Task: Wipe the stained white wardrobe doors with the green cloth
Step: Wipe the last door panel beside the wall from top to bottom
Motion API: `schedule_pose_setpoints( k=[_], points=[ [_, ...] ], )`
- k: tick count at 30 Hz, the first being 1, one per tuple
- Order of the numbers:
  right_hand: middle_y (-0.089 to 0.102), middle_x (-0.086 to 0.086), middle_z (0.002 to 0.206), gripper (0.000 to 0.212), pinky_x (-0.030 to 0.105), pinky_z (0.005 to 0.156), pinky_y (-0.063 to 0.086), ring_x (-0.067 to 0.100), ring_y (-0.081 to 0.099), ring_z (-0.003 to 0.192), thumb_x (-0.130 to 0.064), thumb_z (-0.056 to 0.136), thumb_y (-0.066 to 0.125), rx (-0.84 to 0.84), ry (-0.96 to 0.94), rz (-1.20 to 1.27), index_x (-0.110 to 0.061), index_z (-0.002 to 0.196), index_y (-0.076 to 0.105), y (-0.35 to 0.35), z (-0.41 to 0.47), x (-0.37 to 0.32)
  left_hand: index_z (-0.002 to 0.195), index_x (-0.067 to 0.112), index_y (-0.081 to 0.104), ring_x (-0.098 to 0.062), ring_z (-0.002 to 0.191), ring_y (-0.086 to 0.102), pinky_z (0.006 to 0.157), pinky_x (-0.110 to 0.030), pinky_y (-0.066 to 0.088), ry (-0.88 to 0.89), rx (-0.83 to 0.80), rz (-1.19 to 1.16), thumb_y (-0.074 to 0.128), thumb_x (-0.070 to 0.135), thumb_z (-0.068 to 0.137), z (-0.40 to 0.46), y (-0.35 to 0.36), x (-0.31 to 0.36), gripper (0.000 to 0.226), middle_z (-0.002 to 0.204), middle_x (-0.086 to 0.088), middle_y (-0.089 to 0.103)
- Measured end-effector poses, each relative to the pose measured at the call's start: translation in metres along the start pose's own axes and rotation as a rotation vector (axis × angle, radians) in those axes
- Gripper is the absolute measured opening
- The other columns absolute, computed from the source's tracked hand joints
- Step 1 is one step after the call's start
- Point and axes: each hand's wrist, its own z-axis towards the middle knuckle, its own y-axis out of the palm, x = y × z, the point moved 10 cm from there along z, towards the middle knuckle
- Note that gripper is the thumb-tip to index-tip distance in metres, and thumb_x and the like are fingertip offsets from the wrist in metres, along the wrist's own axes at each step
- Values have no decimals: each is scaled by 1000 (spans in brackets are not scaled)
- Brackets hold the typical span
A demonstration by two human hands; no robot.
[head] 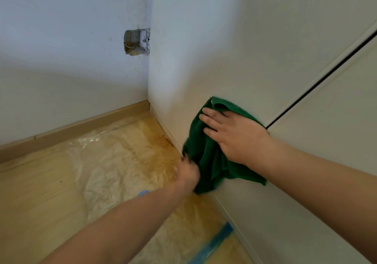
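- Upper left of frame: pale painted wall [61,60], matte, broken by rough socket hole [137,42] hard against wardrobe edge; wooden skirting [81,125] slanting below.
- Lower left: crinkled clear plastic sheet [122,161] over light floor, stained amber near wardrobe foot; blue tape strip [212,245] at bottom centre.
- Centre: left hand [186,172], fingers curled, pinching lower corner of green cloth [206,161]; soft, nappy, hanging in loose folds.
- Right of centre: right hand [234,137], fingers straight and slightly spread, pressing cloth flat against white wardrobe door [224,49], low down near floor.
- Right: smooth, faintly glossy panels, dark seam [326,72] running diagonally between doors.
- Step in hand, likely: cloth being spread for wiping; next move calls for firm, even strokes across lower panel.
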Motion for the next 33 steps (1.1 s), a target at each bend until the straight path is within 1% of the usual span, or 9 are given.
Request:
schedule_pose_setpoints(
  k=[4, 8, 14, 18, 20, 23, 26, 30, 33],
  points=[
    [-12, 17, 163, 58, 47, 121, -4, 33, -12, 150, -30, 106, 18, 82, 37, 29, -9, 157, 3, -8, 11, 2, 153, 22, 35, -34, 136, 34, 114, -45, 27, -140, 197, -68, 27, 24, 106, 66, -77, 11, 47, 154, -7, 34],
    [-10, 18, 163, 57, 47, 121, -1, 34, -10, 151, -29, 106, 17, 137, 90, 30, -8, 157, 3, -15, 26, 9, 147, 17, 46, -35, 138, 30, 117, -47, 20, -102, 256, 9, 25, 25, 106, 65, -103, 18, 47, 153, -5, 37],
    [-8, 18, 164, 57, 48, 121, -1, 35, -8, 151, -30, 106, 17, 139, 66, -26, -7, 157, 7, -12, 27, 4, 128, 11, 59, -35, 125, 44, 108, -46, 33, -79, 85, 154, 34, 25, 99, 41, -51, -1, 41, 133, -10, 53],
    [-3, 15, 165, 55, 45, 121, 5, 32, -5, 151, -28, 106, 19, 93, 24, 6, -8, 157, 12, -10, 18, 2, 119, 11, 61, -28, 107, 61, 96, -46, 54, -11, -30, -35, 49, 24, 95, -15, -2, -9, 29, 115, -7, 61],
    [-2, 14, 165, 55, 45, 120, 5, 32, -5, 152, -28, 106, 19, 77, 17, 12, -9, 157, 12, -10, 13, 3, 117, 12, 64, -25, 112, 59, 100, -42, 52, 100, -124, -72, 50, 19, 98, -46, 26, -3, 26, 119, -3, 58],
    [-1, 13, 165, 55, 44, 121, 4, 31, -5, 152, -29, 106, 20, 79, 7, 18, -10, 157, 13, -11, 9, 2, 116, 13, 69, -27, 120, 48, 108, -44, 39, 165, -176, 89, 40, 21, 103, -59, 42, -3, 32, 126, -4, 49],
    [-3, 12, 165, 55, 44, 120, 5, 31, -6, 152, -29, 106, 20, 70, 18, 31, -10, 157, 11, -10, 9, 3, 133, 20, 57, -29, 128, 39, 110, -46, 27, 153, -112, 292, 31, 25, 106, -43, 19, -3, 38, 138, -3, 42],
    [-5, 14, 165, 56, 45, 121, 5, 32, -7, 151, -30, 106, 20, 79, 24, 3, -9, 157, 9, -8, 9, 3, 129, 24, 59, -28, 117, 41, 100, -45, 30, 343, -13, 555, 32, 33, 104, -20, -11, 11, 38, 127, -1, 45],
    [-6, 15, 164, 57, 46, 121, 3, 33, -8, 151, -31, 106, 20, 96, 39, -16, -8, 157, 8, -9, 9, 3, 130, 23, 56, -28, 115, 41, 98, -45, 32, 365, 110, 636, 36, 29, 100, 3, -39, 20, 37, 126, -1, 43]
  ],
)
